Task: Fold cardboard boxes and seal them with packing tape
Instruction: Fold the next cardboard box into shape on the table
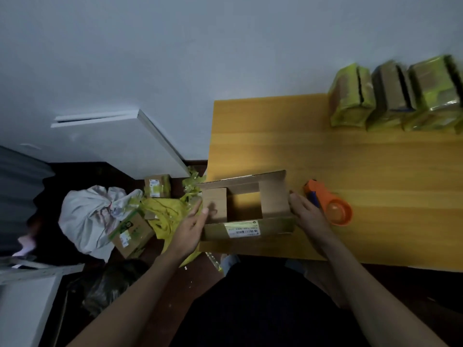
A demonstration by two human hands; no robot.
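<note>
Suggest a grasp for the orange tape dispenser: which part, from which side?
Grip the orange tape dispenser around its narrow handle end, nearest the right hand. Come from above: it lies flat on the table, and the round roll end looks too wide.

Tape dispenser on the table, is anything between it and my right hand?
Nothing visible. The orange tape dispenser lies on the wooden table just beyond the right hand, which rests against the right end of the open cardboard box. The left hand presses the box's left flap.
</note>
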